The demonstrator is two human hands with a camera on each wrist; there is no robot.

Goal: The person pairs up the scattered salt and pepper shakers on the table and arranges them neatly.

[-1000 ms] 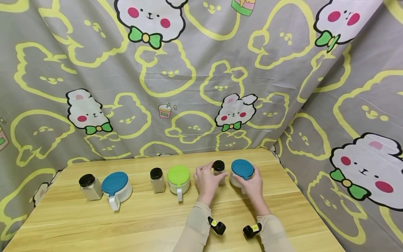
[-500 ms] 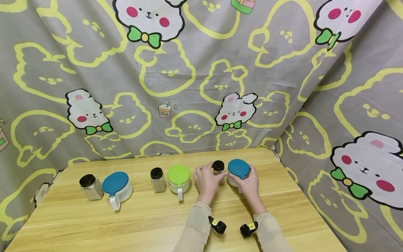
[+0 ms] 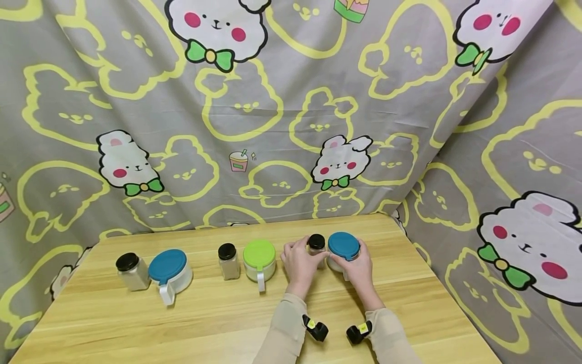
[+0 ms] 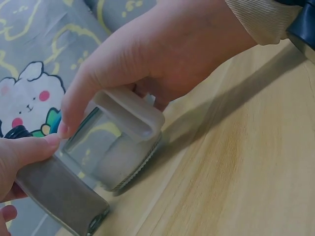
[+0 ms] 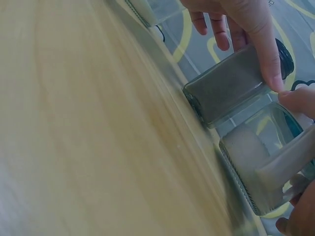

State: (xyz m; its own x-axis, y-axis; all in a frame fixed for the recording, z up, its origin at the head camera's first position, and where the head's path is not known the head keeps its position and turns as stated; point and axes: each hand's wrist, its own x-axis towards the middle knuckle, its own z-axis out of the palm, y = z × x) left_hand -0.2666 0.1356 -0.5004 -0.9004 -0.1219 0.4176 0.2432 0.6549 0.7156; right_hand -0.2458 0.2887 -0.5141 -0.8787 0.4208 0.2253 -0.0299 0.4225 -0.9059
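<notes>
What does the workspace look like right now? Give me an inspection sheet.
Surface: wooden table, level.
Job's things: black-capped spice jar and blue-lidded jar, upright, side by side.
Clutter: green-lidded jar, second black-capped jar, another blue-lidded jar, third black-capped jar, in a row.
Hands: left hand grips the spice jar; right hand grips the blue-lidded jar.
Cables: nothing seen.
Surroundings: cartoon-print cloth behind and to the right.
</notes>
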